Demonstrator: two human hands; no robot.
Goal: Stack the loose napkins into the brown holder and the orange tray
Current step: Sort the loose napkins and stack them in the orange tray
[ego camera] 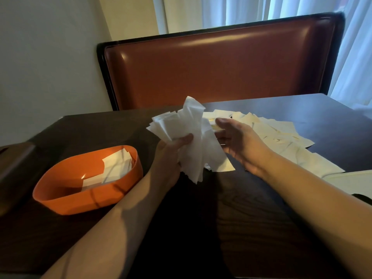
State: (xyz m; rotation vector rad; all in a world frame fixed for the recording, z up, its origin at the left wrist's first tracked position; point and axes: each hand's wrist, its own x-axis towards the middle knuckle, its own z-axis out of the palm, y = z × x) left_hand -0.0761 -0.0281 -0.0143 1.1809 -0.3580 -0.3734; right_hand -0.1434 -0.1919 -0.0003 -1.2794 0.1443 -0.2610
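My left hand (171,156) grips a messy bunch of white napkins (187,133) above the middle of the dark table. Just right of the bunch my right hand (239,141) is held up with its fingers relaxed, and it holds nothing. A spread of loose napkins (281,137) lies on the table behind and to the right of that hand. The orange tray (66,198) stands at the left with a few flat napkins (114,168) inside. The brown holder (14,170) sits at the far left edge, partly cut off.
The dark wooden table (241,228) fills the foreground. A red-brown padded bench back (221,67) rises behind the table's far edge, with curtains (281,11) behind it. A pale flat object (350,182) lies at the right edge.
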